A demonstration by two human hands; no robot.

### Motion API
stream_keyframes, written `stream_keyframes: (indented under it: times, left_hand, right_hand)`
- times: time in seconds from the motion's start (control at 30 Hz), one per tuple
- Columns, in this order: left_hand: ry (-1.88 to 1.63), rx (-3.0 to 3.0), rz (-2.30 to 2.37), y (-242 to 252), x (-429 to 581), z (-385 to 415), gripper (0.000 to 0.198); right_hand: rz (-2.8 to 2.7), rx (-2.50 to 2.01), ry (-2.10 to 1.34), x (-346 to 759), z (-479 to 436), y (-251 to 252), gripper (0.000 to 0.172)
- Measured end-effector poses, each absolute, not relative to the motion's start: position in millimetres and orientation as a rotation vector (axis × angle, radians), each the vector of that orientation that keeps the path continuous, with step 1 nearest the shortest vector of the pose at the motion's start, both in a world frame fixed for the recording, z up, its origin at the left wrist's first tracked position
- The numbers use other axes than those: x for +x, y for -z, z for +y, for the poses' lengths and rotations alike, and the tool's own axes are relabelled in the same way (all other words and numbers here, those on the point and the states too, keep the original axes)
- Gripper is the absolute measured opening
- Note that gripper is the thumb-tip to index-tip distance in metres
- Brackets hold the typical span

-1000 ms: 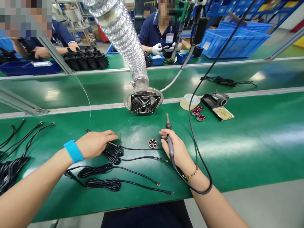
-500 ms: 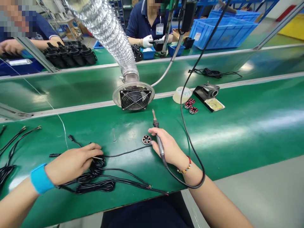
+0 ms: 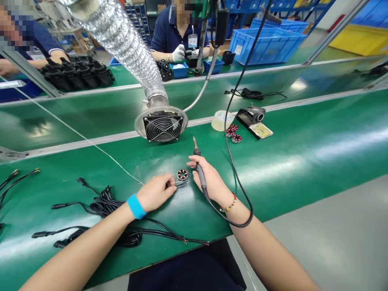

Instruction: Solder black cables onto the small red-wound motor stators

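My right hand is closed around the grey handle of a soldering iron, whose tip points up and away from me. My left hand is closed in a pinch on a thin solder wire, which runs in from the upper left and pokes out past the fingertips. Just beyond those fingertips is the end of a black cable; whether they also grip it I cannot tell. A small round motor stator with copper coils lies on the green bench between my hands.
Black cables lie coiled under and beside my left forearm. A fume extractor fan hangs ahead. Several red-wound stators sit near the iron stand. The iron's cord loops over my right forearm. Co-workers sit across the bench.
My left hand has moved right, from the cable bundle to beside the stator, drawing the solder wire along. My right hand still holds the iron in much the same pose. The view has shifted slightly.
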State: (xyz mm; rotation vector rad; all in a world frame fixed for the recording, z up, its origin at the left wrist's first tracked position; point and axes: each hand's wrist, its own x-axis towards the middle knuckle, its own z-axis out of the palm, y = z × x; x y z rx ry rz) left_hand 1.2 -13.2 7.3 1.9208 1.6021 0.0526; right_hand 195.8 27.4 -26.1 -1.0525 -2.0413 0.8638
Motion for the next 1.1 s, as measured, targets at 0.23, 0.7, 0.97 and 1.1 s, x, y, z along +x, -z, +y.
stream_keyframes:
  times: [0.23, 0.7, 0.97, 1.1]
  left_hand:
    - [-0.674, 1.324, 1.393, -3.8, -12.9, -8.3, 0.021]
    - [-0.606, 1.442, 1.322, -12.1, -3.3, -12.5, 0.036]
    - [-0.582, 1.413, 1.283, -10.0, -0.5, -15.7, 0.035]
    - [-0.535, 1.286, 1.216, -11.4, -0.7, -15.3, 0.033]
  right_hand:
    - [-1.505, -0.914, -1.384, 175.9, 13.1, 24.2, 0.043]
    - [-1.298, -0.773, -1.615, 167.3, 6.2, 23.2, 0.04]
    - [-1.4, -0.728, -1.517, 168.2, 2.7, 22.6, 0.043]
    - [-1.511, -0.687, -1.414, 169.1, 1.6, 19.9, 0.037]
